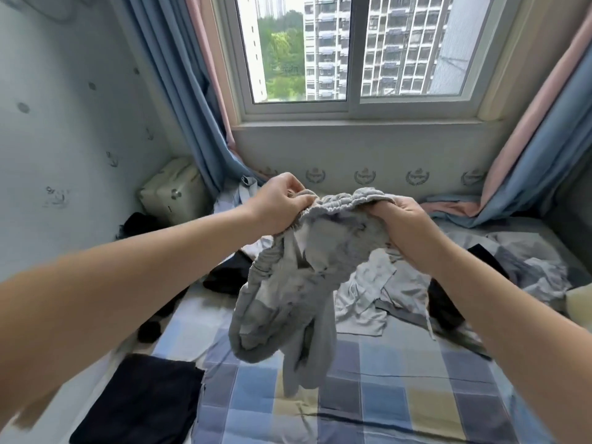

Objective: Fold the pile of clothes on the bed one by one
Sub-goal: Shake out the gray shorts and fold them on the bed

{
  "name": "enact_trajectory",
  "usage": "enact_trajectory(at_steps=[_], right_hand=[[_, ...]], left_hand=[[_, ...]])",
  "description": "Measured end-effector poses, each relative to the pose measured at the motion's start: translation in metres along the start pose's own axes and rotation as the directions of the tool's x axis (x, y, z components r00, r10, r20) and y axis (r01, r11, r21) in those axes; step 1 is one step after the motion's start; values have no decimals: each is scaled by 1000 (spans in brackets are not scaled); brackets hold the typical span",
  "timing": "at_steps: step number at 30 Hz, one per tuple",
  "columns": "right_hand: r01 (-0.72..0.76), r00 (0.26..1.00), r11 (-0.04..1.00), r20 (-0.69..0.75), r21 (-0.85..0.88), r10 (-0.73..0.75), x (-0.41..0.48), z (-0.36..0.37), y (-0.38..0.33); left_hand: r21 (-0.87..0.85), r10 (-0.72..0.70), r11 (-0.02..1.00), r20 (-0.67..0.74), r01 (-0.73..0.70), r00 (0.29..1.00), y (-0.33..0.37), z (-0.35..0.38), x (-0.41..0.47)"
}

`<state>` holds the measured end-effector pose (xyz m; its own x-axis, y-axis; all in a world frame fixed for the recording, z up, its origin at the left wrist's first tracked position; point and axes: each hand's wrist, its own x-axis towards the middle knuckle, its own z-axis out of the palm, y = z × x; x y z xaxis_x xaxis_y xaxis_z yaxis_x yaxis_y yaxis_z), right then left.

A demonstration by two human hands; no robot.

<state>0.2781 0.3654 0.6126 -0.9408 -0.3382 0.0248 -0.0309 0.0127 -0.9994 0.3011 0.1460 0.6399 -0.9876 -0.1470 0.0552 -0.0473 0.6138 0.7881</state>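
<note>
A grey pair of shorts (288,283) with an elastic waistband hangs in the air over the bed. My left hand (278,203) grips the waistband at its left end. My right hand (400,219) grips the bunched waistband at its right end. The legs of the shorts dangle crumpled above the checked bedsheet (400,395). Behind the shorts lies a pile of unfolded clothes (378,293), light grey, white and black, spread across the middle and right of the bed.
A folded dark garment (137,405) lies at the bed's near left. Black clothes (227,277) sit left of the pile. A cream case (173,190) stands in the left corner. Blue and pink curtains (179,91) flank the window (352,49) behind the bed.
</note>
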Motion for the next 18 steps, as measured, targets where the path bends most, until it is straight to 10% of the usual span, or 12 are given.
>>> enact_trajectory(at_steps=[8,18], right_hand=[[210,978,863,90,-460,-190,32,17,-119],[333,934,320,264,-887,-240,41,-29,-139]], left_hand=[[-151,214,971,216,-184,953,55,-26,-5],[66,288,958,-254,-280,924,82,-82,8]])
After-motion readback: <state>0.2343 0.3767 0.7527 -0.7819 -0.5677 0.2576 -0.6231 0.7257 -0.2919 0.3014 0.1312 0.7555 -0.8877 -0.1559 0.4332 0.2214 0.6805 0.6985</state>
